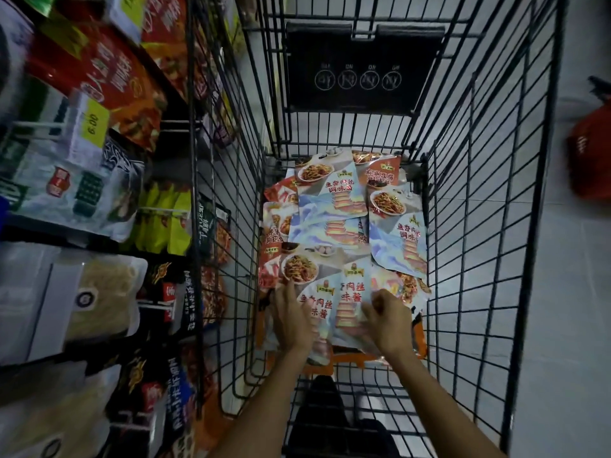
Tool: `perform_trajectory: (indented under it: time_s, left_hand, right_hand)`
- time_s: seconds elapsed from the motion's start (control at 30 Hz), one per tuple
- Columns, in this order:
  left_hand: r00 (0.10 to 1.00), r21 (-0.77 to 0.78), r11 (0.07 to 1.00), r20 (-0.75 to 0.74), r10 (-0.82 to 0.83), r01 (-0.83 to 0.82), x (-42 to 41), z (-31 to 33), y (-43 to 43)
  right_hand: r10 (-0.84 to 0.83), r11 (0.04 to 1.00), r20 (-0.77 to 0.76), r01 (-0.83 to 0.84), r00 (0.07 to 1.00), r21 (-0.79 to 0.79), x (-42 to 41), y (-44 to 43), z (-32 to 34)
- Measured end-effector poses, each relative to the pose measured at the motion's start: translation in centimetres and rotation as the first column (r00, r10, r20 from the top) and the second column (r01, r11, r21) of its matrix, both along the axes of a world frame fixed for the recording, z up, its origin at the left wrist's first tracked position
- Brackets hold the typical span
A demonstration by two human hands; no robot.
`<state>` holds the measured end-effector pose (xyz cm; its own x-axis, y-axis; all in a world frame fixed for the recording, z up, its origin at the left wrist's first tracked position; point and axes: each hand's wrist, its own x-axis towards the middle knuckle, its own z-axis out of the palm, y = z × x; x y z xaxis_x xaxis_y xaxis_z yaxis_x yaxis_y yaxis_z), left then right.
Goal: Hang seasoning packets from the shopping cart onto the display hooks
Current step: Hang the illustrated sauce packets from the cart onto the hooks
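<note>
Several seasoning packets (330,193), pale blue and orange with pictures of noodle dishes, lie in a loose heap on the floor of the black wire shopping cart (476,200). Both my hands reach down into the cart's near end. My left hand (292,317) lies with straight fingers on a pale blue packet (314,279). My right hand (388,320) has curled fingers closed round the edge of another pale blue packet (352,292) beside it. The display hooks (43,125) stick out from the shelving on the left, hung with other packets.
Shelving on the left carries hanging goods: red bags (109,74), yellow-green bags (165,219), black packets (172,292) and a yellow price tag (94,122). The cart's black child-seat flap (360,67) stands at the far end. A red basket (591,150) sits on the pale floor at right.
</note>
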<state>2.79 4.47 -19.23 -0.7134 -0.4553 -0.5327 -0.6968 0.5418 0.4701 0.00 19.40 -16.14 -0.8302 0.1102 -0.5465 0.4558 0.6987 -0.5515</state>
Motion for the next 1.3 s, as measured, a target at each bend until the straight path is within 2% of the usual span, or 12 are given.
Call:
perform_trajectory:
  time_s: [0.1, 0.27, 0.47, 0.7, 0.8, 0.93, 1.03, 1.1, 1.2, 1.3]
  left_hand:
    - [1.0, 0.055, 0.998, -0.027, 0.014, -0.013, -0.7, 0.1, 0.7]
    - [0.991, 0.058, 0.993, 0.084, 0.102, -0.107, -1.7, -0.4, -0.7]
    - [0.965, 0.144, 0.954, 0.046, 0.258, -0.262, -2.2, -0.2, -1.6]
    - [0.936, 0.119, 0.931, -0.032, 0.352, -0.346, -2.4, 1.2, -2.6]
    - [0.919, 0.158, 0.907, 0.001, 0.395, -0.39, -2.3, 1.5, -2.8]
    - [0.893, 0.277, 0.853, 0.041, 0.449, -0.442, -2.2, 2.1, -3.3]
    - [0.92, 0.328, 0.868, 0.008, 0.393, -0.373, -2.0, 2.6, -3.4]
    - [0.941, 0.343, 0.89, -0.045, 0.335, -0.3, -1.8, 2.9, -3.3]
    - [0.957, 0.361, 0.908, -0.112, 0.267, -0.211, -1.2, 3.6, -3.2]
    - [0.964, 0.352, 0.921, -0.139, 0.228, -0.167, -0.7, 5.1, -3.4]
  right_hand:
    - [-0.088, 0.996, -0.013, 0.088, 0.996, 0.012, 0.9, 2.8, 0.5]
    - [-0.226, 0.973, 0.005, 0.226, 0.974, -0.038, 1.1, 3.8, 0.9]
    - [-0.296, 0.943, 0.078, 0.305, 0.952, -0.134, -0.1, 2.5, 0.7]
    - [-0.426, 0.815, 0.292, 0.504, 0.856, -0.286, -0.8, 2.3, 0.8]
    - [-0.442, 0.738, 0.373, 0.567, 0.816, -0.367, -0.9, 2.1, 1.3]
    - [-0.39, 0.724, 0.427, 0.558, 0.816, -0.406, -1.2, 2.1, 1.5]
    - [-0.311, 0.716, 0.452, 0.519, 0.836, -0.467, -1.3, 1.9, 1.6]
    - [-0.272, 0.764, 0.411, 0.455, 0.87, -0.457, -1.3, 1.6, 1.5]
    - [-0.262, 0.859, 0.314, 0.368, 0.913, -0.356, -1.5, 1.5, 1.6]
    - [-0.246, 0.88, 0.266, 0.33, 0.932, -0.343, -1.8, 2.3, 2.7]
